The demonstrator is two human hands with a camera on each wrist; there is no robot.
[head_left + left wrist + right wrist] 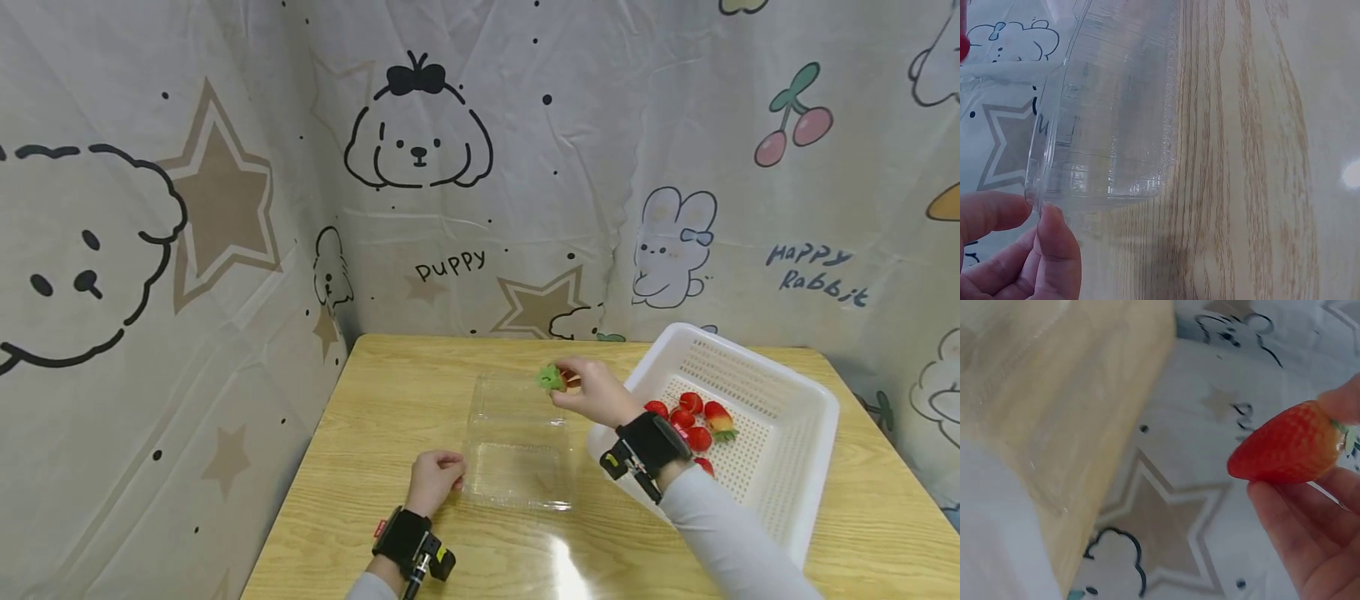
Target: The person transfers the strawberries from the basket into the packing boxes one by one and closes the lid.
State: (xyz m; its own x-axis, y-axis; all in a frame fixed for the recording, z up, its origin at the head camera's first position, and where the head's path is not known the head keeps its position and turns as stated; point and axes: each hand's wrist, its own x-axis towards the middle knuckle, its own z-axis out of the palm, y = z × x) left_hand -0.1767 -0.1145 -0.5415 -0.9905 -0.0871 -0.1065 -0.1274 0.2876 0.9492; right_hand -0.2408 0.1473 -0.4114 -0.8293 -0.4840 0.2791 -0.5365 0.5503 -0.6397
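**Right hand carries one strawberry over the clear box**

Right hand pinches a strawberry between thumb and fingertips, holding it in the air just above the far right corner of the clear plastic clamshell box. The green leafy cap points left toward the box and the fruit touches nothing but the fingers. The left hand rests on the table at the box's near left corner, its thumb and a finger nipping the rim to steady it.

Judging by how things lie, the work looks barely begun: the box shows no fruit inside, one berry is in the air, and the remaining strawberries, about half a dozen, lie in the white perforated basket just to the right of the box. That basket touches or nearly touches the box's right edge. Both stand on the wooden table, with a cartoon-print curtain behind the box and to its left.

The head view alone gives the layout: box, basket and both hands together. The right wrist view shows what it cannot, the red flesh of the berry, clean and whole, with fingers curled under it and the box only a blur beside it. The left wrist view shows the fingertips closed on the ribbed transparent rim, a grip too small to read from above.
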